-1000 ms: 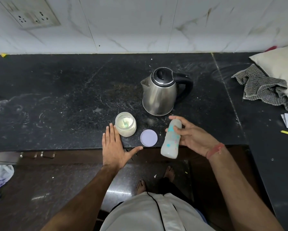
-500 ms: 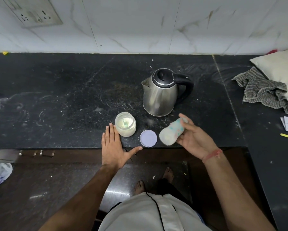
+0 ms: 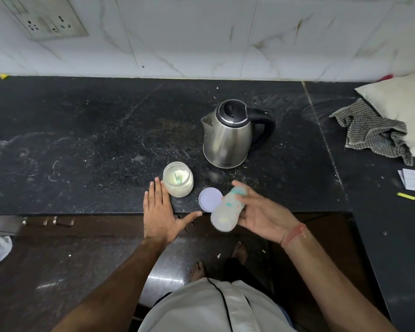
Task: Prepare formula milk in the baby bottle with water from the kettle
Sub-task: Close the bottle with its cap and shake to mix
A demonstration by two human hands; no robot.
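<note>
Left hand (image 3: 159, 213) flat, fingers spread on the black stone counter (image 3: 81, 144) beside the open glass formula jar (image 3: 178, 179). Right hand (image 3: 261, 215) gripping the blurred milky baby bottle (image 3: 228, 208), upright a second ago, now tilted: mid-shake, probably mixing.

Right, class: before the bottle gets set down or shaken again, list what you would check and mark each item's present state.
1. Right hand grips baby bottle: ok.
2. Bottle upright: not ok, tilted.
3. Bottle cap on tight: cannot tell, blurred.
4. Left hand flat on counter edge, clear of the bottle: ok.
5. Formula jar closed: not ok, its lid lies beside it.
6. Kettle lid closed: ok.
</note>
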